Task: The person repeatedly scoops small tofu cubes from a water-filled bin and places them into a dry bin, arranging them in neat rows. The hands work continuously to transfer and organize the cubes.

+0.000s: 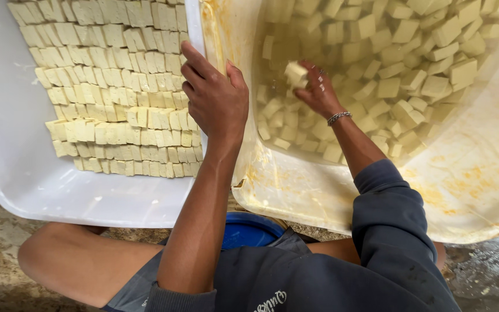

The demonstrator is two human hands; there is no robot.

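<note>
My right hand (317,89) pinched 1 pale tofu cube (295,74) just above the cloudy water in the stained tub (469,190). My left hand (215,95) rested spread on the white tray (7,144) rim beside packed tofu rows (116,86). The cube looked soft, wet, slippery and crumbly; I judged opposite flat faces the safest hold.

Smooth white plastic tray (7,144); stained glossy plastic tub (475,190); matt tofu cubes (116,104).
</note>
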